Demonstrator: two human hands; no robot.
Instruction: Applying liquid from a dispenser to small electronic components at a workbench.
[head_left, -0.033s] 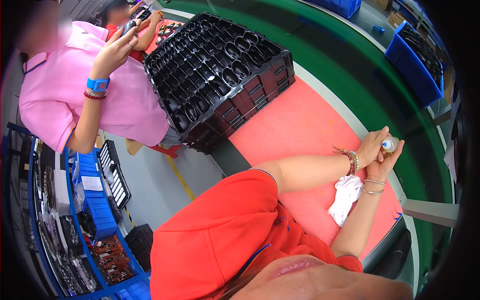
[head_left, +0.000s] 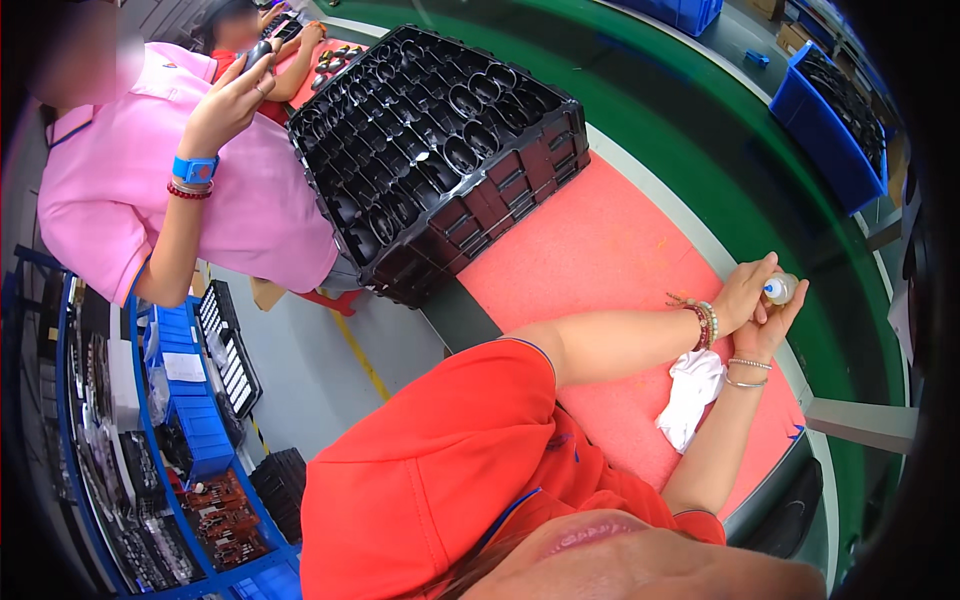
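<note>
At the right, over the far edge of the pink-topped bench, my two hands meet. A small clear bottle with a white top and blue tip lies in my right hand, whose fingers wrap round its far side. My left hand is closed right beside the bottle's blue tip, its fingers pressed together; whatever it pinches is hidden. Beaded bracelets circle both wrists. Under my left wrist, a crumpled white cloth rests on the pink bench top.
Left of my hands stands a stack of black trays with moulded pockets. A co-worker in pink raises a dark object beyond it. A green strip runs behind the bench. Blue bins sit far right; a blue rack stands lower left.
</note>
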